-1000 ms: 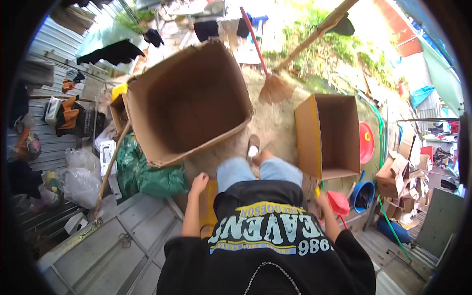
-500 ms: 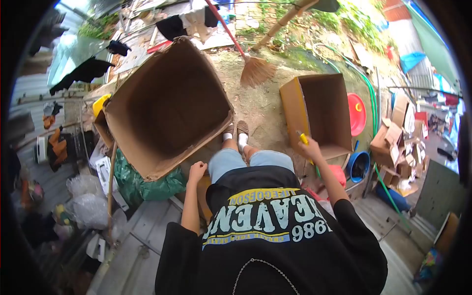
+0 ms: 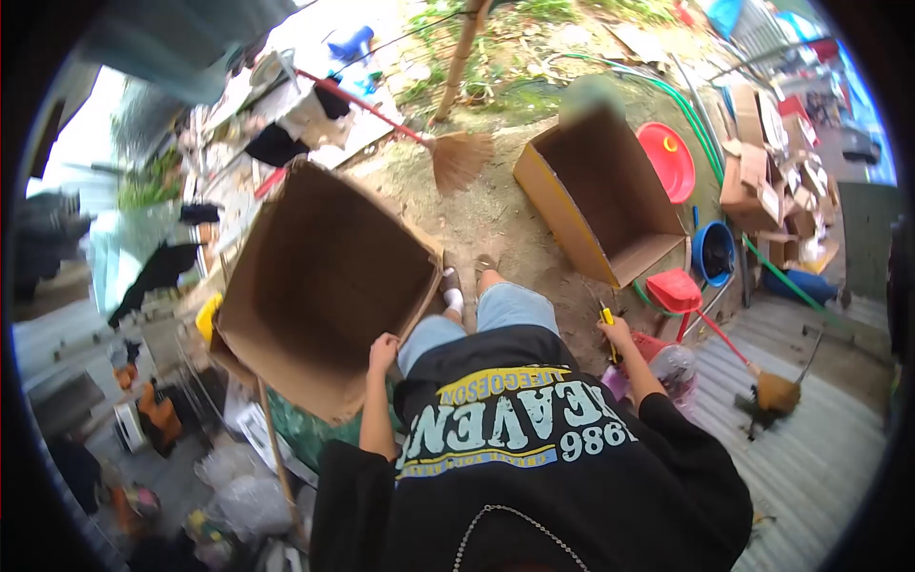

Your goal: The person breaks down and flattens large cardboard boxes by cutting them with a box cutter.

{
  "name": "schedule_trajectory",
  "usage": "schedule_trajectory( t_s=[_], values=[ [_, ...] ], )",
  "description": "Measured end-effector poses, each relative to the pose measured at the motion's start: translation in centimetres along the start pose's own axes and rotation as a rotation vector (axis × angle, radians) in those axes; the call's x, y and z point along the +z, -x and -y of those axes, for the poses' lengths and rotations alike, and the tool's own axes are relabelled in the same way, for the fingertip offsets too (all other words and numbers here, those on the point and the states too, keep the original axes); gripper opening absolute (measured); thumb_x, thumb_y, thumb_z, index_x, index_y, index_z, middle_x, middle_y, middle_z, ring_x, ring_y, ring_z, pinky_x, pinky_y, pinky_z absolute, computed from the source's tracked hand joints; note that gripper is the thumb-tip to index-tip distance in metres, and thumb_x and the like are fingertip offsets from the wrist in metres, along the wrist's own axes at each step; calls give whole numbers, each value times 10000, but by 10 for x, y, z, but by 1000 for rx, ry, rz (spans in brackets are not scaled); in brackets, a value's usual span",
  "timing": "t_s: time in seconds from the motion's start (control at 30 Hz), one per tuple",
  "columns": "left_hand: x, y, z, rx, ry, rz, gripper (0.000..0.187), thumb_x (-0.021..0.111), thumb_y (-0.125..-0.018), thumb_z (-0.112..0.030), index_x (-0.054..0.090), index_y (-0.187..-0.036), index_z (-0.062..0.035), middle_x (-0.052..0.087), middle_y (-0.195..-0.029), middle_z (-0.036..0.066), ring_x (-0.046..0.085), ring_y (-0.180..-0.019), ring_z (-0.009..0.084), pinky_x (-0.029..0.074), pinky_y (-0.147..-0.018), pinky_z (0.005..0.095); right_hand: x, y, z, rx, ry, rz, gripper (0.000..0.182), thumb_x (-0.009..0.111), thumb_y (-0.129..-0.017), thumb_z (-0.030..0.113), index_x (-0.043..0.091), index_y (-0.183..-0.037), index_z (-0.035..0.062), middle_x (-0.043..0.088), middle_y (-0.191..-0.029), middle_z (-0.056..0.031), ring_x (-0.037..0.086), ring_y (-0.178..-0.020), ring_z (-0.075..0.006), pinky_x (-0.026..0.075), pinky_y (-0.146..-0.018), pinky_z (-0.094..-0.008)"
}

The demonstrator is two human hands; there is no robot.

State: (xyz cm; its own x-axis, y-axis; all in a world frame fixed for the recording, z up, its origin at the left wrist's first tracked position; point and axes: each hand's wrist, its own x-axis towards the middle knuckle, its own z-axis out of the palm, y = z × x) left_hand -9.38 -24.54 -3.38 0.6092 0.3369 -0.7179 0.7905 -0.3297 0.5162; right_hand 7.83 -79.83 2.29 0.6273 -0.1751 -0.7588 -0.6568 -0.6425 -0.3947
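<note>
The large open cardboard box [image 3: 324,276] stands on my left, its dark inside facing me. My left hand [image 3: 383,353] is at its near right edge, fingers curled against the cardboard. My right hand [image 3: 618,334] is closed around a yellow utility knife [image 3: 606,315], whose thin tip points forward. Ahead of that hand, apart from it, a smaller open cardboard box [image 3: 562,205] with a yellow outer side stands on the ground. A red dustpan [image 3: 674,291] lies just beyond the knife.
A straw broom [image 3: 457,160] leans ahead on the dirt. Right of the smaller box are a red basin [image 3: 665,162], a blue bucket [image 3: 713,253] and a green hose [image 3: 701,133]. Broken-down cardboard [image 3: 758,191] is piled far right. Plastic bags [image 3: 250,500] lie at lower left.
My left hand has gone from beside the large box to its edge. My right hand, with the utility knife, has drawn back from the smaller box toward my body. The view has turned.
</note>
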Motion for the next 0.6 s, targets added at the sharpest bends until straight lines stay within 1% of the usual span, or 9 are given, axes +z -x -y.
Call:
schedule_trajectory(
  t_s=[0.03, 0.1, 0.13, 0.17, 0.23, 0.3, 0.4, 0.53, 0.6],
  values=[
    [-6, -3, 0, -5, 58, 36, 194, 477, -775, -192, 615, -800, -58, 602, -670, 108, 597, -637, 198, 460, -607, 314, 1, -3, 9, -45, -132, 45, 136, 607, -672, 185, 617, -720, 59, 565, -564, -52, 547, -475, -131, 427, -432, -271],
    [-6, -7, 12, 138, -10, -113, 223, 472, -786, -221, 598, -759, -39, 600, -687, 116, 596, -681, 247, 458, -631, 337, 7, -13, 31, -47, -120, 22, 112, 586, -689, 149, 614, -746, 57, 560, -568, -40, 529, -461, -119, 416, -426, -255],
    [-4, -10, 23, 5, 86, -87, 224, 477, -786, -228, 598, -753, -42, 601, -681, 109, 597, -668, 242, 457, -629, 334, 4, -25, 44, -51, -55, 38, 99, 564, -705, 112, 611, -772, 56, 555, -573, -28, 512, -447, -107, 404, -419, -240],
    [-8, -1, 13, -27, 82, -82, 224, 480, -790, -226, 597, -747, -40, 598, -663, 103, 595, -630, 217, 456, -600, 318, 7, -44, 48, -106, 61, -62, 214, 604, -660, 236, 625, -732, 36, 595, -596, -108, 593, -535, -210, 471, -543, -327],
    [-12, 27, -11, 30, 109, -49, 200, 481, -808, -197, 591, -770, -35, 579, -612, 73, 571, -577, 153, 449, -550, 275, 6, -73, 84, -27, 200, -211, 255, 607, -651, 263, 627, -767, 36, 619, -688, -150, 614, -648, -291, 480, -643, -381],
    [-13, 50, -24, -50, 115, 68, 193, 481, -826, -188, 582, -805, -24, 568, -606, 56, 555, -573, 120, 443, -535, 251, 10, -115, 122, -12, 325, -391, 258, 608, -661, 263, 624, -795, 43, 617, -786, -176, 600, -753, -330, 474, -691, -417],
    [-6, 82, -16, -81, 194, 199, 204, 481, -849, -196, 566, -854, -10, 562, -639, 49, 541, -582, 98, 428, -520, 227, 19, -192, 162, -209, 345, -347, 233, 580, -713, 251, 620, -835, 56, 607, -830, -169, 585, -789, -338, 470, -697, -428],
    [-4, 132, -38, -388, 220, 67, 197, 483, -852, -174, 562, -894, 2, 569, -682, 48, 538, -585, 113, 426, -515, 227, 49, -283, 188, -349, 331, -332, 324, 594, -745, 265, 573, -1018, 92, 573, -916, -114, 560, -877, -290, 457, -736, -398],
    [1, 144, -72, -562, 101, 131, 196, 489, -848, -175, 568, -901, -4, 573, -689, 57, 543, -601, 115, 432, -531, 228, 67, -318, 189, -296, 390, -249, 283, 595, -744, 287, 591, -951, 95, 609, -842, -97, 588, -808, -285, 478, -679, -393]
  ],
)
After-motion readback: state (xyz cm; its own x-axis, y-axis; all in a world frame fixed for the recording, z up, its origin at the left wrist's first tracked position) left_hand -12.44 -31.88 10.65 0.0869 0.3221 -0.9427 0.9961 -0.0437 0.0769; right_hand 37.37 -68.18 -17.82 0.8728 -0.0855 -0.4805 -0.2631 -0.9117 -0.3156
